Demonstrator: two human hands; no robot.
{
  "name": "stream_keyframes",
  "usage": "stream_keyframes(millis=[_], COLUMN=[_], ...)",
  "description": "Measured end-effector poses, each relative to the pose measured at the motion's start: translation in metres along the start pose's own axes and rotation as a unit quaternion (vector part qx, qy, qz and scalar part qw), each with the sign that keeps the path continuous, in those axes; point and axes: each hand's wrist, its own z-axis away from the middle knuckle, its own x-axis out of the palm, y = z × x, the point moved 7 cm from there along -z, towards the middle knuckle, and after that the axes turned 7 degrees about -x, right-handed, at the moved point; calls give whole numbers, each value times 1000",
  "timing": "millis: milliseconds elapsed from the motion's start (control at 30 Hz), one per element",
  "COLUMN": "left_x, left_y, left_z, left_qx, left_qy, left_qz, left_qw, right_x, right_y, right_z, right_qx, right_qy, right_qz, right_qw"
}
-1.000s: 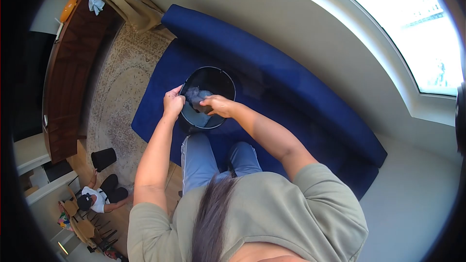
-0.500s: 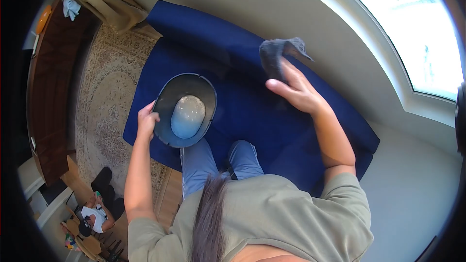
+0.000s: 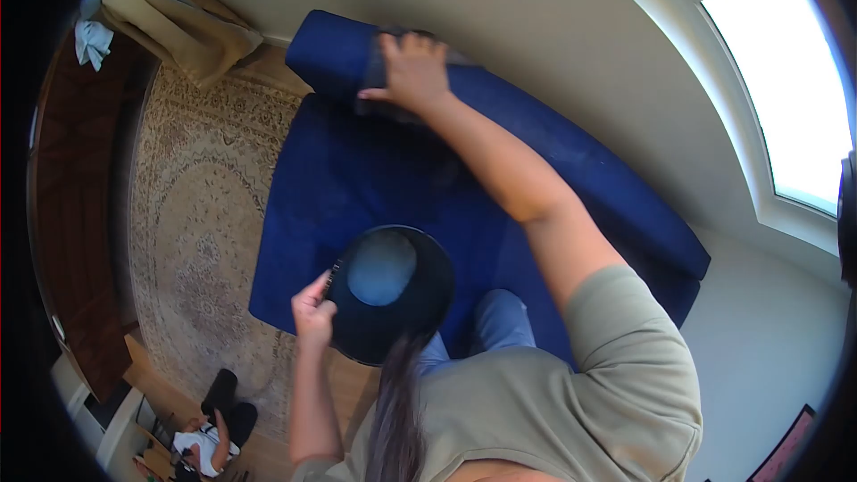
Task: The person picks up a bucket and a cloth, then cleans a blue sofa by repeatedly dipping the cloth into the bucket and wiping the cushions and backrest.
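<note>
My left hand [image 3: 312,311] is closed on the rim of a dark bucket [image 3: 428,295], which overlaps my legs in this view. Inside it a pale blue-grey, watery-looking oval [image 3: 382,270] shows. Stretched far forward, my right hand [image 3: 418,71] lies with fingers spread over a dark grey cloth [image 3: 382,80] on the backrest of a blue sofa [image 3: 312,170]. Most of the cloth is hidden under the palm.
A patterned rug [image 3: 201,205] covers the floor to the left, beside a dark wooden cabinet [image 3: 80,214]. A tan cloth [image 3: 174,22] hangs at the far left. Another person [image 3: 205,442] sits at the lower left. A bright window [image 3: 786,89] is on the right.
My right hand has come down from the air onto the backrest and moved left with the cloth. The bucket has shifted right and closer to my body.
</note>
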Motion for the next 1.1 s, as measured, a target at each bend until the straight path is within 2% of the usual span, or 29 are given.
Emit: stream_keyframes(millis=[33, 100, 133, 167, 233, 267, 300, 333, 400, 433, 467, 500, 600, 700, 833, 900, 967, 1033, 1067, 1100], left_x=[-4, -2, -2, -1, 14, 14, 17, 15, 20, 17, 15, 17, 18, 21, 61, 83, 83, 107, 147, 153], left_y=[-8, -12, -20, -28, 7, 1, -2, -3, 2, 3, 0, 1, 8, 10, 14, 8, 12, 13, 37, 33], left_z=[-1, -4, -8, -14, -12, -16, -21, -17, -28, -30, -24, -23, -24, -21, -2, 10, 7, 17, 39, 43], left_qx=[2, -17, -23, -30, -94, -54, -54, -54, -39, -48, -61, -67, -29, -2, -27, -53, -40, -107, 13, 20], left_qy=[22, 17, 10, 1, 5, -14, -30, -22, -29, -3, 22, 5, -5, -7, -67, -44, -68, -137, -164, -165], left_qz=[-27, -29, 17, 62, -23, -13, -18, -29, -45, -63, -82, -87, -79, -124, -114, -160, -162, -60, -243, -252], left_qw=[999, 999, 1000, 998, 995, 998, 998, 998, 998, 997, 995, 994, 996, 992, 991, 985, 984, 983, 956, 953], right_x=[6, 16, 15, 16, 23, 26, 29, 28, 23, 28, 28, 22, 2, -23, -52, -77, -79, -91, -92, -92], right_y=[-24, -65, -76, -90, -109, -109, -107, -108, -102, -89, -78, -67, 2, 87, 207, 266, 298, 349, 380, 413], right_z=[-27, -75, -95, -111, -120, -127, -124, -115, -109, -95, -71, -51, 44, 149, 295, 372, 427, 494, 537, 581], right_qx=[-11, -31, -21, -49, -62, -76, -84, -65, -82, -64, -62, -65, -25, 48, 161, 213, 266, 323, 369, 421], right_qy=[39, 41, 49, 30, 5, -23, -58, -63, -12, -14, 15, 45, 22, -53, -99, -95, -115, -140, -148, -167], right_qz=[15, 3, 3, 11, 13, -3, -19, -17, -4, -1, 3, 13, 49, 72, 103, 112, 125, 133, 127, 133], right_qw=[999, 999, 999, 998, 998, 997, 995, 996, 997, 998, 998, 997, 998, 995, 977, 966, 949, 927, 909, 882])
